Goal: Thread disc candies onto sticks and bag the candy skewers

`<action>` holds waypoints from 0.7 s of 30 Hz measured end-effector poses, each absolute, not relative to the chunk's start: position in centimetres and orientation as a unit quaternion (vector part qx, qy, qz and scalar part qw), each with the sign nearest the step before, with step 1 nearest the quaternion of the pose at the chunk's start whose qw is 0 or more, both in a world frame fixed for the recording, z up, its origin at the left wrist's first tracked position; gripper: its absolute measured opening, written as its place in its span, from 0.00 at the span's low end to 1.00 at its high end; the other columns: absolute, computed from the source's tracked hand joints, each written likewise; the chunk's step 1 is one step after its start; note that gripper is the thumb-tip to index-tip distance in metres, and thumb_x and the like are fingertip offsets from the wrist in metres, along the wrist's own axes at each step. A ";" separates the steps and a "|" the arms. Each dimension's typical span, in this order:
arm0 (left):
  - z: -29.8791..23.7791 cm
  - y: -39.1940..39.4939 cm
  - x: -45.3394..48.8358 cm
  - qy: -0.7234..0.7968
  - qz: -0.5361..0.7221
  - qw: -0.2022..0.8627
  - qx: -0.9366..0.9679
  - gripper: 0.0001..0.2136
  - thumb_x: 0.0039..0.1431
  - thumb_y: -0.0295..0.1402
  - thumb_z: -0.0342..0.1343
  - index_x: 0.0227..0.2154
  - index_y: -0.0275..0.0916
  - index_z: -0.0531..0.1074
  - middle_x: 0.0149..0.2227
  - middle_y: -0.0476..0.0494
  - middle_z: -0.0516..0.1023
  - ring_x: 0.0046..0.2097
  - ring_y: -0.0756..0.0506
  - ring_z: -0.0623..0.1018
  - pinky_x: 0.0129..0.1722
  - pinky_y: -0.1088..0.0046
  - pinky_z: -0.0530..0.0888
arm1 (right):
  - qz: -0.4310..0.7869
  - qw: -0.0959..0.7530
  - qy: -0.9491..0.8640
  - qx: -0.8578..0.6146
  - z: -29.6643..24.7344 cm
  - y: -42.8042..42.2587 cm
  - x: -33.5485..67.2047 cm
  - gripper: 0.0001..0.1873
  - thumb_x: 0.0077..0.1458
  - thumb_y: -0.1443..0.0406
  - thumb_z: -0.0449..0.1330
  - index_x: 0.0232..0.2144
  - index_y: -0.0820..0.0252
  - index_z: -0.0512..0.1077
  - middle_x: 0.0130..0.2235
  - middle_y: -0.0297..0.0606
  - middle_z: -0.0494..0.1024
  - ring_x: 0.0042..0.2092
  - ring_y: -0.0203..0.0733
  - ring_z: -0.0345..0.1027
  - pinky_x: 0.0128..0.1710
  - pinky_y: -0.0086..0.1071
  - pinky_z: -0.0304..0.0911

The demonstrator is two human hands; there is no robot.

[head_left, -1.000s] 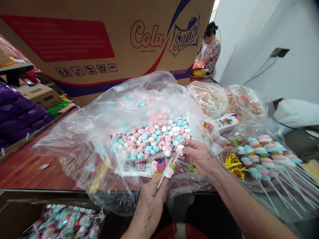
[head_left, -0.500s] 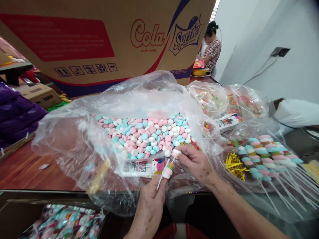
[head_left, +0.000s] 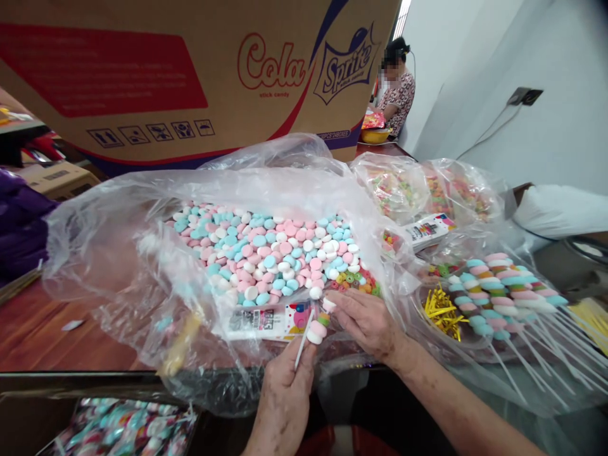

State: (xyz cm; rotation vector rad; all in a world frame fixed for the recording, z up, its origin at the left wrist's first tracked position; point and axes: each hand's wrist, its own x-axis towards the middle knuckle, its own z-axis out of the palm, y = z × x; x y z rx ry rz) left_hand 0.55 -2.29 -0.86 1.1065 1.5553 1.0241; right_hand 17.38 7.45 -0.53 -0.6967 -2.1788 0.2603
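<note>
My left hand [head_left: 286,387] is closed on a thin white stick [head_left: 303,341] that carries a few stacked candies [head_left: 318,327]. My right hand [head_left: 365,320] pinches a pale marshmallow piece [head_left: 329,305] at the stick's upper tip, touching the stack. Both hands hover over the near edge of a large clear plastic bag [head_left: 142,266] filled with pink, blue and white marshmallow pieces [head_left: 270,253]. A few small ring candies [head_left: 356,280] lie just above my right hand.
A big Cola/Sprite cardboard box [head_left: 190,69] stands behind the bag. Finished candy sticks [head_left: 503,297] and yellow twist ties [head_left: 439,309] lie at the right, more candy bags [head_left: 418,190] behind. Wrapped sweets [head_left: 118,427] sit below the table edge. Another person [head_left: 396,88] works far back.
My right hand has brought the marshmallow piece down along the stick onto the stack. The bag's top has fallen open, showing more marshmallows. The view has shifted slightly.
</note>
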 end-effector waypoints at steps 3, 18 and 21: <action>-1.0 -2.3 0.8 0.628 0.427 0.474 0.446 0.15 0.60 0.45 0.54 0.27 0.38 0.72 0.18 0.56 0.56 0.22 0.51 0.56 0.22 0.75 0.54 | 0.126 0.403 -0.864 -0.274 -0.8 6.4 16.8 0.17 0.62 0.71 0.51 0.53 0.61 0.68 0.42 0.44 0.80 0.43 0.44 0.74 0.45 0.38 0.71; -0.4 -2.2 -0.3 0.645 0.421 0.503 0.390 0.20 0.60 0.48 0.53 0.20 0.38 0.68 0.16 0.55 0.60 0.18 0.55 0.56 0.16 0.79 0.50 | 0.047 0.193 -0.861 -0.469 2.0 10.2 21.7 0.10 0.61 0.69 0.53 0.37 0.59 0.75 0.36 0.41 0.78 0.41 0.45 0.71 0.43 0.36 0.66; -0.8 -2.3 -0.4 0.640 0.426 0.511 0.385 0.18 0.60 0.48 0.53 0.23 0.38 0.70 0.16 0.55 0.61 0.17 0.55 0.55 0.16 0.79 0.49 | 0.013 0.062 -0.890 -0.451 1.9 10.0 21.4 0.08 0.59 0.72 0.56 0.32 0.59 0.75 0.35 0.40 0.75 0.40 0.44 0.69 0.39 0.33 0.63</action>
